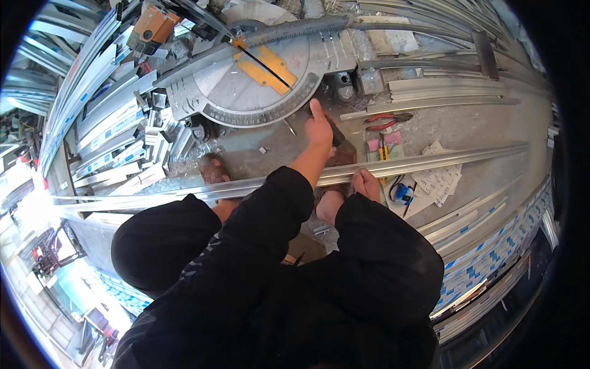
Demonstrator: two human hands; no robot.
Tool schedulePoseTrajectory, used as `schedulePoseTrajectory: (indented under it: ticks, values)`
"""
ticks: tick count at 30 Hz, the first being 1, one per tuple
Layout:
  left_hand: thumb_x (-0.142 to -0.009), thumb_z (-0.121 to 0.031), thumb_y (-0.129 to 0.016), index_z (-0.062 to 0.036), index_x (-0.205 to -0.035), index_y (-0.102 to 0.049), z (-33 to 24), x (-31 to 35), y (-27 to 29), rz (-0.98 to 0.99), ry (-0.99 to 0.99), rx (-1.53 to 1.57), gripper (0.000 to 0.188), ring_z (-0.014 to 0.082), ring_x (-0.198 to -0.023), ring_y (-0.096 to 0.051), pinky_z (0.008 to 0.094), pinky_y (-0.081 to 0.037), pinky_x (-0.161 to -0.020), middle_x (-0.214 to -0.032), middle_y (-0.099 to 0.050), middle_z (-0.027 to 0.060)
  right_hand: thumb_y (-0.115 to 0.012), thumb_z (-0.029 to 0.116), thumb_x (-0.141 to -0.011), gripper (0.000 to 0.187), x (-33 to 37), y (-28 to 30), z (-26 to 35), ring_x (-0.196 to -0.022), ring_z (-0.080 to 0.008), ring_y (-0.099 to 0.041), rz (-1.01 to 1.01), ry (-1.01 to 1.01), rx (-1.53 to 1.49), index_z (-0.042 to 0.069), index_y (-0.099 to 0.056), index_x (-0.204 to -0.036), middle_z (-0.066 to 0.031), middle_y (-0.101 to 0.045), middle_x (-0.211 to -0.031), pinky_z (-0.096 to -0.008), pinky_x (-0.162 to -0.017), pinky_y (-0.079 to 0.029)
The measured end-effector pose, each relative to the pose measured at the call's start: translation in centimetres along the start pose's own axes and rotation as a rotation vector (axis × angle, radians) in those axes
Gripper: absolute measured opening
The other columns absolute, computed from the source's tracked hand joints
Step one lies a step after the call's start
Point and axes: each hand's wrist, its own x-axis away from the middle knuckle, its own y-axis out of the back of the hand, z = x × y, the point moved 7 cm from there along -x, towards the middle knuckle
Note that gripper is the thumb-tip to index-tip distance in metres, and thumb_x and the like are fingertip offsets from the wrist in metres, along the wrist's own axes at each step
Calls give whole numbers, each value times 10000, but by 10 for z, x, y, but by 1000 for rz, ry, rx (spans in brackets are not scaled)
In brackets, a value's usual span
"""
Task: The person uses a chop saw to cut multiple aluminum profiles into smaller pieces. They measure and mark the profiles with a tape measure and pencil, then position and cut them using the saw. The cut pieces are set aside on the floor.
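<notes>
Fingers [359, 182] on metal strip [430, 163], cluttered workshop floor [247, 158]

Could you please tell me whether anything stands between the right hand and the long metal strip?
Nothing visible does: the right hand is curled at the near edge of the long metal strip, touching it.

Remote feed, I see: long profile [418, 165], smooth shiny metal; saw base [212, 83], dull grey metal; insert plate [251, 65], matt, plastic-looking; sleeves [261, 206], matt black cloth; sheet [447, 178], creased paper; pliers' grips [378, 117], glossy red plastic; tape measure [403, 195], glossy plastic.
</notes>
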Motion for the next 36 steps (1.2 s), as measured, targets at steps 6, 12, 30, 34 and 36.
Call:
schedulePoseTrajectory:
  ticks: [6,12,30,34,36]
  values:
    - [-923,-780,-462,-48,-919,-552,0,-3,-4,41,30,7,737,223,-703,-603,384,-493,-652,-782,-609,87,-527,215,-987,266,3,0,3,-559,-126,-501,15,-44,-57,12,-564,-818,-46,-535,-614,-324,-523,-404]
    - [-916,-797,-442,-60,-956,-557,-4,2,-9,22,29,15,748,230,-706,-600,422,-484,-689,-820,-626,82,-523,203,-989,255,3,0,5,-554,-119,-487,17,-33,-28,21,-554,-812,-27,-513,-607,-313,-520,-398]
    - [-989,-553,-504,30,-1165,-633,-3,14,38,-12,-134,-418,622,346,-825,-659,444,-512,-748,-986,-675,229,-503,242,-954,272,-18,5,-17,-674,-228,-520,88,63,266,-9,-559,-864,-161,-537,-699,-407,-638,-440]
    - [-1015,-242,-478,-46,-1024,-565,6,18,157,-300,7,314,214,245,-558,-585,367,-474,-506,-755,-622,118,-503,240,-946,278,-25,2,-27,-667,-242,-524,93,35,248,-8,-554,-830,-159,-537,-684,-412,-646,-450]
    - [-963,-163,-489,-81,-797,-530,-35,14,230,-426,-179,468,189,217,-559,-564,352,-451,-505,-672,-586,97,-506,273,-944,306,-31,3,-27,-663,-285,-551,55,109,303,1,-565,-817,-172,-560,-687,-434,-657,-458]
